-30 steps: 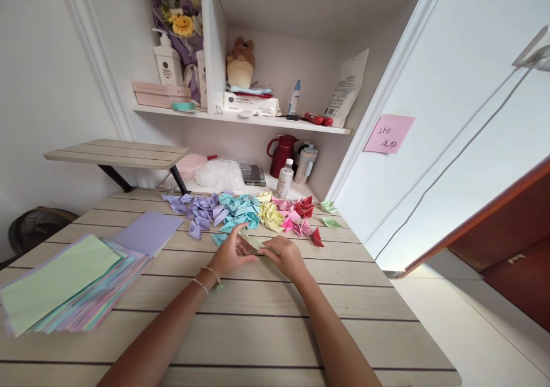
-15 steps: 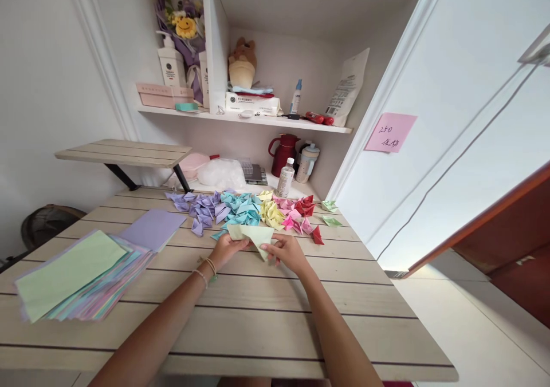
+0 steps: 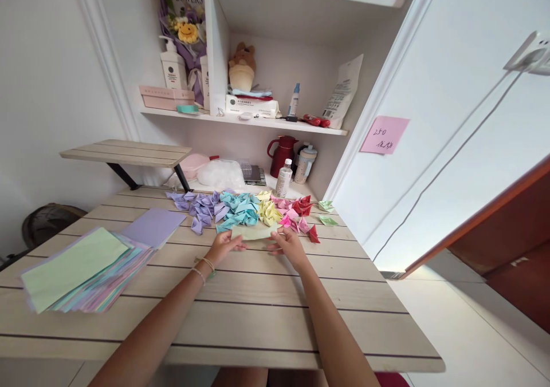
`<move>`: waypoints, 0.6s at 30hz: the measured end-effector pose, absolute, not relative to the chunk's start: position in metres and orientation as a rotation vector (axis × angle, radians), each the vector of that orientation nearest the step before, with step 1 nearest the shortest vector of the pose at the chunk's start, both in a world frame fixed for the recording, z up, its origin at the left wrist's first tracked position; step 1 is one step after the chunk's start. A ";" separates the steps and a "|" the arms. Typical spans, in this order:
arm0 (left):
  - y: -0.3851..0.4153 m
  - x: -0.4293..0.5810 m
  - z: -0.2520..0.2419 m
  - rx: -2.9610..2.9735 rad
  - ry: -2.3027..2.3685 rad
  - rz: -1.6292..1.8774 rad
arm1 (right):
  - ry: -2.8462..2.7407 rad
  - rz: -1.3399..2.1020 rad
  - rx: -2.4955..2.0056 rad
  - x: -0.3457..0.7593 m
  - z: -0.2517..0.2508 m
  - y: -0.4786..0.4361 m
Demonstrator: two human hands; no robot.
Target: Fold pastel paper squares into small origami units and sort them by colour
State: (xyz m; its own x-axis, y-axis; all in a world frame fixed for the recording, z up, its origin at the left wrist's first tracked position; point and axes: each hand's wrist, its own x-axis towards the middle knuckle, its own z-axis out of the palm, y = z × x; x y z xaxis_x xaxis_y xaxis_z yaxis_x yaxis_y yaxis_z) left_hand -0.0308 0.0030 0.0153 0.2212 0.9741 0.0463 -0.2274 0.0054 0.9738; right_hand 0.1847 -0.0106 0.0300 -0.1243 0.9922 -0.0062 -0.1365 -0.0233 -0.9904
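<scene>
A pale green folded paper [image 3: 256,233] is stretched level between my two hands, just in front of the pile of folded pieces. My left hand [image 3: 226,246] pinches its left end between thumb and fingers. At its right end, my right hand [image 3: 289,245] grips the paper the same way. Beyond it lie folded paper pieces grouped by colour: purple [image 3: 204,208], blue [image 3: 240,208], yellow [image 3: 269,212], pink [image 3: 296,222] and red [image 3: 302,205]. Light green folded pieces [image 3: 328,220] sit at the right.
Stacked coloured sheets [image 3: 75,267] lie at the left, beside a purple sheet [image 3: 150,226]. A small raised stand [image 3: 129,152] is at the back left. A clear bottle [image 3: 283,179] and a red jug [image 3: 282,155] stand behind the pieces.
The green paper, earlier with a flap hanging down at its right, is now a narrow level strip. My right hand has shifted slightly up and right. The camera view has shifted a little.
</scene>
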 end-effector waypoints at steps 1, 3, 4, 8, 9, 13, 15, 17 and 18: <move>0.003 -0.031 0.015 1.146 0.875 1.172 | -1.199 1.372 -1.043 0.184 0.029 -0.011; 0.003 -0.030 0.015 1.137 0.896 1.193 | -1.229 1.398 -1.023 0.183 0.028 -0.010; 0.002 -0.030 0.015 1.134 0.906 1.196 | -1.244 1.420 -1.019 0.183 0.027 -0.010; 0.002 -0.027 0.013 1.140 0.940 1.214 | -1.253 1.459 -1.033 0.180 0.022 -0.007; 0.003 -0.027 0.012 1.141 0.946 1.233 | -1.238 1.437 -1.043 0.178 0.021 -0.007; 0.010 -0.027 0.008 1.102 0.948 1.365 | -1.114 1.245 -1.063 0.166 0.017 -0.007; 0.011 -0.029 0.008 1.106 0.913 1.397 | -1.079 1.154 -1.048 0.160 0.017 -0.009; 0.010 -0.030 0.010 1.153 0.863 1.386 | -1.080 1.070 -1.042 0.155 0.019 -0.012; 0.008 -0.030 0.011 1.194 0.840 1.366 | -1.088 1.030 -1.046 0.153 0.019 -0.014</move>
State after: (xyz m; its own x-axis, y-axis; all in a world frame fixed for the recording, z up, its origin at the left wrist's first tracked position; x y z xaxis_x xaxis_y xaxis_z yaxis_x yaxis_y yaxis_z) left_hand -0.0297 0.0085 0.0115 0.0889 0.9767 0.1953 -0.2663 -0.1656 0.9495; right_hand 0.1528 -0.0136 0.0192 0.1574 0.9726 0.1712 -0.1179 0.1907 -0.9745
